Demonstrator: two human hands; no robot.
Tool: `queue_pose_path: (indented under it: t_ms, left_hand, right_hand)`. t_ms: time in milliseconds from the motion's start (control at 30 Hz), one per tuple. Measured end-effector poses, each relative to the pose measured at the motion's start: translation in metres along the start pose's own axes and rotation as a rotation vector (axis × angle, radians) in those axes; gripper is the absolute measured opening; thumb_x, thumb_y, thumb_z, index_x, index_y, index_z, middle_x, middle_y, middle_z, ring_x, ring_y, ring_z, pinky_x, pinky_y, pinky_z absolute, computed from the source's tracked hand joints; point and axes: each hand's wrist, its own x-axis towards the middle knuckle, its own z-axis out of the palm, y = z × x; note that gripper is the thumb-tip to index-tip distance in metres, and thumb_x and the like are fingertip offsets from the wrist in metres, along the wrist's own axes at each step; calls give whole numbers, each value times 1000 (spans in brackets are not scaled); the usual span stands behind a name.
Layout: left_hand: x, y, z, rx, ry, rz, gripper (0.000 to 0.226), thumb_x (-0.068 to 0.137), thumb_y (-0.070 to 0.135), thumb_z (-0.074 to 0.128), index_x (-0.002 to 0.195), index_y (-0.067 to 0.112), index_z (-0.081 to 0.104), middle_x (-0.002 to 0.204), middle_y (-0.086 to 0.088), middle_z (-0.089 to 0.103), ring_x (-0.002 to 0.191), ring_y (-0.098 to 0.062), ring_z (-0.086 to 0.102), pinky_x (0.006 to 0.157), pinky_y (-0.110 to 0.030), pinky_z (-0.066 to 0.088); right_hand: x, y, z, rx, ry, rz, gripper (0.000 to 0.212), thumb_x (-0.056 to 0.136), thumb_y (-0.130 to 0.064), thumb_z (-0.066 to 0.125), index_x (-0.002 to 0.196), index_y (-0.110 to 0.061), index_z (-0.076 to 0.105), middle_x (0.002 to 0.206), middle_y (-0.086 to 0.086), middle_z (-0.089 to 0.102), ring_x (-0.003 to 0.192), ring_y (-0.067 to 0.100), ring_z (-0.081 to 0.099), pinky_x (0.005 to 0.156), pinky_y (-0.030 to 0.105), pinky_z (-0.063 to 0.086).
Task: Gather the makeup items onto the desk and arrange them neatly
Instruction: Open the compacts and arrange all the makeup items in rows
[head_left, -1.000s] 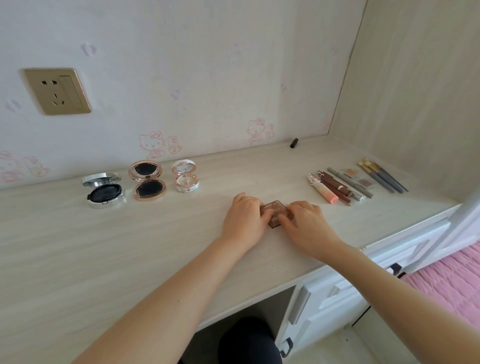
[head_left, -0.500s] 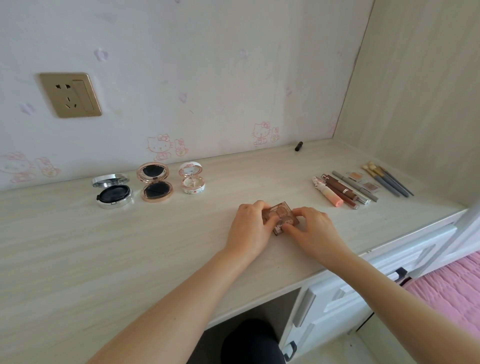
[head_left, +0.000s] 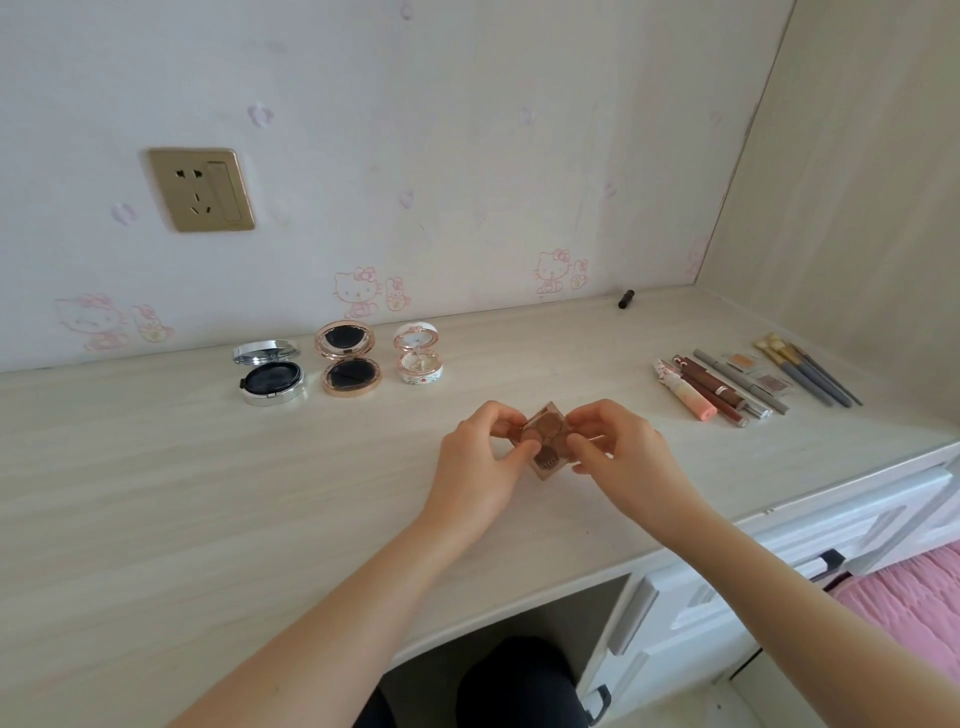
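Observation:
A small brown eyeshadow palette (head_left: 546, 437) is held tilted just above the pale wooden desk (head_left: 156, 493), pinched between my left hand (head_left: 480, 465) and my right hand (head_left: 621, 457). Three open round compacts stand in a row near the wall: a silver one (head_left: 270, 375), a rose-gold one (head_left: 348, 361) and a small white floral one (head_left: 420, 354). At the right lie lip tubes (head_left: 701, 391), a grey pencil (head_left: 740, 382), two tiny eyeshadow pans (head_left: 756, 370) and several brushes (head_left: 810, 370), side by side.
A small dark tube (head_left: 626, 299) lies alone by the back wall. A gold wall socket (head_left: 201, 189) is above the desk at left. White drawers (head_left: 727, 597) sit under the desk's right end, with a pink bed cover (head_left: 914, 608) beside them.
Both hands have lifted the palette off the desk surface and tilted it up between the fingertips. The camera view has tipped slightly upward.

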Motion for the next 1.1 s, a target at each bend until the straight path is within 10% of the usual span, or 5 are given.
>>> queue_pose_path:
  t_ms: [500, 767, 1100]
  left_hand:
    - [-21, -25, -108, -562, 147, -385, 31, 77, 9, 78, 105, 8, 63, 84, -6, 76, 77, -23, 74, 67, -30, 60]
    - [-32, -44, -146, -547, 271, -413, 23, 74, 12, 80, 94, 9, 69, 80, -7, 75, 71, -21, 73, 54, -21, 53]
    - [-39, -56, -156, -870, 160, -459, 37, 75, 35, 71, 96, 4, 71, 97, -17, 73, 83, -23, 70, 69, -30, 58]
  right_hand:
    - [-1, -60, 78, 187, -328, -145, 54, 85, -9, 65, 125, -41, 48, 101, -10, 61, 73, 11, 71, 75, 32, 59]
    - [-5, -82, 117, 16, -405, -295, 80, 77, -30, 77, 144, -30, 33, 130, -16, 46, 102, 2, 57, 81, 18, 52]
    - [-11, -97, 130, -153, -272, -433, 58, 79, -41, 72, 129, -22, 49, 120, -10, 51, 112, 9, 50, 93, 29, 45]
